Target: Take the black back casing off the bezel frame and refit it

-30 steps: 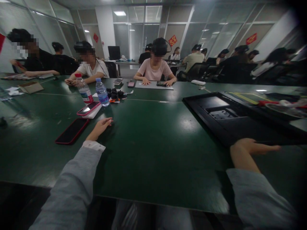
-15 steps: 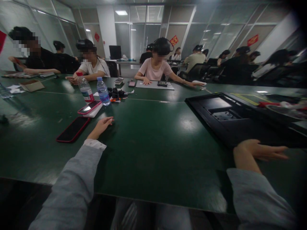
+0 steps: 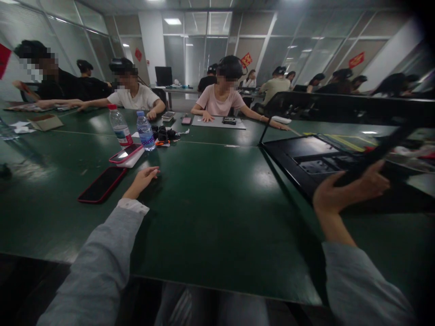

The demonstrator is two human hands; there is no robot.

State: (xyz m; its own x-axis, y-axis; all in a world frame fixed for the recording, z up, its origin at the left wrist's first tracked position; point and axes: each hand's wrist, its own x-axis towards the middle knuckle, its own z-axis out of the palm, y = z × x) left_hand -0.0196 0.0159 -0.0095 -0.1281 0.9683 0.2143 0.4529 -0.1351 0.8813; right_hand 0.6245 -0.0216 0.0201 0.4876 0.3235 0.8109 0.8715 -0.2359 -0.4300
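Note:
On the right, my right hand (image 3: 350,190) is closed around one bar of a thin black rectangular frame (image 3: 390,146), which looks like a monitor bezel. That frame is tilted up on its right side, its far-left corner low near the shell's edge. Beneath it a wide black plastic shell (image 3: 292,171) with recessed panels rests on the green table (image 3: 210,217). My left hand (image 3: 142,180) lies on the tabletop with its fingers stretched out and holds nothing. Just left of it is a phone in a red case (image 3: 102,184).
Beyond my left hand stand a red-capped bottle (image 3: 120,129) and a blue-capped bottle (image 3: 146,133). A pink-edged phone (image 3: 125,154) lies by them, with black items (image 3: 165,133) behind. Across the table, a person in pink (image 3: 219,97) sits at a grey mat (image 3: 212,124).
My right hand has risen and gripped the black frame, lifting its right side off the shell. My left hand has stayed in place. The person in white has stretched an arm leftward.

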